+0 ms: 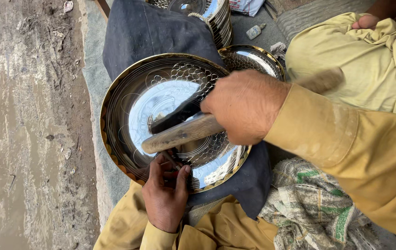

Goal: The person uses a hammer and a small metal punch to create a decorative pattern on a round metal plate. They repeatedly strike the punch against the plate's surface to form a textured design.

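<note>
Head view shows our left hand (164,194) nearest us, fingers pinched on a small tool that we cannot make out, its tip pressed to the near rim of the engraved steel plate (161,92). Just above it our right hand (244,107) is closed around a wooden-handled hammer (179,133), held across the plate's middle. The plate rests tilted on a dark blue cloth (147,32) over our lap. Beyond it lies a second plate (253,58), partly covered, and farther off a stack of plates (216,14). A patterned rag (313,203) lies at our right; wet muddy ground (26,125) stretches along the left.
</note>
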